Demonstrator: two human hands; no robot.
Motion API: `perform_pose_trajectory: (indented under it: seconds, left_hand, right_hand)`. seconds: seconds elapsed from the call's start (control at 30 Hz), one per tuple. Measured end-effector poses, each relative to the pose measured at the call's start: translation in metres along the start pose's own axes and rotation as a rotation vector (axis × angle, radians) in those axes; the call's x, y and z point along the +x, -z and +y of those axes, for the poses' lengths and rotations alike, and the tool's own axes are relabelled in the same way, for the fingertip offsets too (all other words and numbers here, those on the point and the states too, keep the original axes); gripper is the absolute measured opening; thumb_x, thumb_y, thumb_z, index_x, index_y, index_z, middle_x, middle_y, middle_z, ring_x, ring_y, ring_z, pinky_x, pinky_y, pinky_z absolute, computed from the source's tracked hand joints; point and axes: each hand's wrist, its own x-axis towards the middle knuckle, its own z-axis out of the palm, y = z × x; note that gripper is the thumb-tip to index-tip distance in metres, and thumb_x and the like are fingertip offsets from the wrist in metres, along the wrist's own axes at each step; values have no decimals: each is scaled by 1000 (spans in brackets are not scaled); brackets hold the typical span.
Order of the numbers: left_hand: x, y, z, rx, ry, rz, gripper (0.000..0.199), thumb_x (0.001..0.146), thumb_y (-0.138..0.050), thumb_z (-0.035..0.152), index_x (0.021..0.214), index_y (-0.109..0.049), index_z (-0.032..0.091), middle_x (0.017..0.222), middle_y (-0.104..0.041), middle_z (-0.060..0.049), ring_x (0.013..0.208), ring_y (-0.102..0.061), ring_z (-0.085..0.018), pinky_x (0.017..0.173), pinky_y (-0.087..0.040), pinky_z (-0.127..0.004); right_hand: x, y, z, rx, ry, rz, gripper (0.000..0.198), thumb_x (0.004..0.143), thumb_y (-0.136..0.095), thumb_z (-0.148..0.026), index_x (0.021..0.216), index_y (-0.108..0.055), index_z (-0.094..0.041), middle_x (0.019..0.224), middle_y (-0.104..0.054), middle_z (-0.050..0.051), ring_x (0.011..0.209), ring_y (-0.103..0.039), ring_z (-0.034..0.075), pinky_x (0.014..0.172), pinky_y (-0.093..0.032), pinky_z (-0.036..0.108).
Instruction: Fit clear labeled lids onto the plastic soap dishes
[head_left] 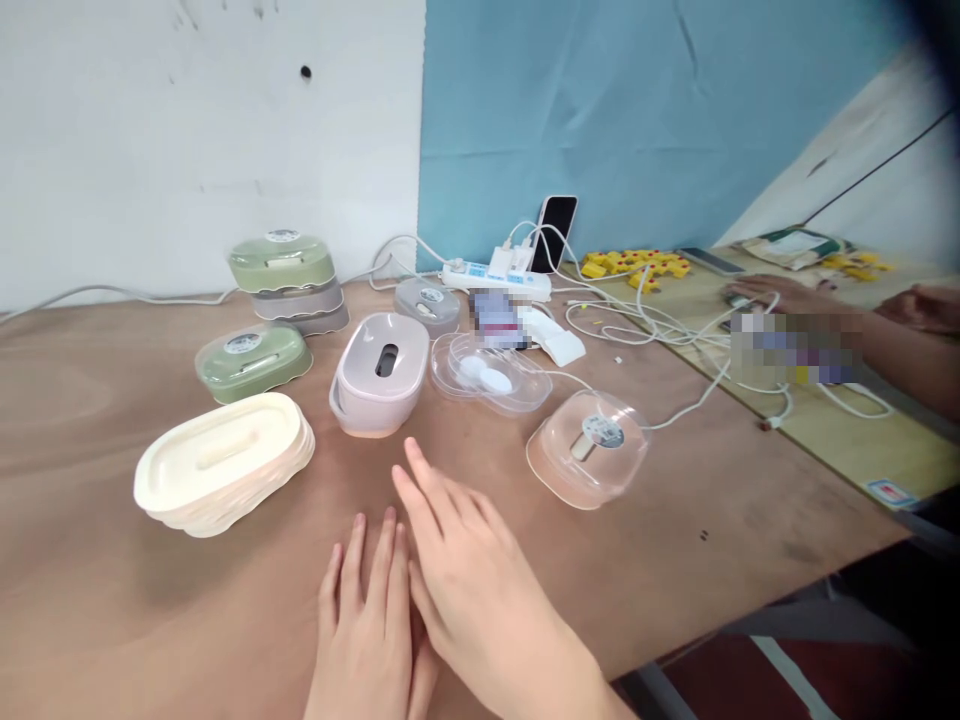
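Observation:
My left hand (367, 620) is low over the brown table (675, 600), palm down, its fingers stretched out and slightly apart. My right hand (480, 570) lies against it, partly over its thumb side, fingers extended and empty. Nearest beyond my fingertips stands a lilac oval plastic box (379, 370) with a dark slot in its top. A stack of cream oval plastic pieces (225, 455) sits to the left. To the right is a pink container (589, 450) with a clear lid and a round label. Neither hand touches any of these.
Green lidded containers (255, 360) stand back left, one atop grey ones (304, 305). Behind the lilac box are a grey container (427, 305) and clear lids (491, 375). A power strip (495, 280), phone (555, 232) and cables lie behind; a co-worker's hand (757, 290) is at right.

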Motion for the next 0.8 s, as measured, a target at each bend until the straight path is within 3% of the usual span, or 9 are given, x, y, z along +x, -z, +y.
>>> perform_pose_trajectory:
  seconds: [0.07, 0.13, 0.23, 0.4, 0.47, 0.57, 0.7, 0.8]
  left_hand:
    - [0, 1, 1, -6, -33, 5, 53, 81, -52, 27, 128, -52, 3, 136, -50, -21, 131, -31, -46, 101, -27, -52]
    - [2, 3, 1, -4, -30, -7, 54, 80, -52, 24, 130, -50, 4, 137, -49, -21, 131, -31, -46, 101, -27, -52]
    - [4, 6, 2, 1, 13, -37, 55, 81, -52, 23, 133, -48, 6, 139, -47, -19, 130, -34, -44, 101, -26, -51]
    - [3, 4, 1, 32, 25, -40, 57, 83, -51, 27, 136, -44, 7, 141, -46, -18, 131, -35, -41, 101, -27, -50]
    - [2, 2, 1, 37, 29, -34, 56, 85, -49, 28, 137, -43, 7, 142, -45, -18, 131, -35, -40, 101, -28, -50]
    - [2, 1, 2, 29, 31, -38, 56, 87, -49, 32, 137, -43, 8, 143, -44, -18, 131, -35, -40, 101, -28, -50]
    - [2, 3, 2, 35, 27, -41, 56, 85, -51, 28, 137, -44, 6, 143, -45, -19, 130, -37, -41, 101, -28, -51]
    - [3, 3, 2, 28, 30, -36, 55, 87, -50, 32, 136, -45, 7, 142, -45, -19, 130, -37, -41, 101, -27, -51]
  right_hand:
    - [12, 4, -6, 47, -20, 36, 57, 81, -40, -4, 138, -42, -4, 134, -54, 21, 99, -65, 28, 79, -57, 41]
    - [23, 8, -8, 60, -62, 119, 53, 84, -41, -7, 137, -45, -6, 105, -68, 16, 80, -66, 24, 67, -56, 36]
    - [35, 11, -4, 19, -75, 274, 45, 87, -43, -9, 131, -52, -10, 77, -68, 7, 64, -64, 20, 55, -48, 29]
    - [48, 16, 20, -56, -16, 427, 24, 93, -46, -11, 103, -67, -14, 65, -68, 2, 57, -64, 13, 49, -35, 23]
    - [54, 19, 31, -93, 22, 406, 22, 94, -48, -15, 91, -69, -16, 63, -68, 1, 57, -64, 13, 48, -33, 23]
    - [65, 27, 43, -132, 28, 318, 23, 95, -49, -19, 87, -70, -17, 64, -69, 0, 60, -65, 13, 48, -30, 23]
    - [76, 36, 46, -161, -4, 209, 15, 90, -59, -29, 96, -69, -20, 67, -71, 0, 60, -67, 16, 47, -27, 24]
    - [81, 36, 43, -159, 5, 140, 25, 86, -64, -37, 105, -65, -20, 69, -72, 1, 60, -67, 18, 47, -28, 24]
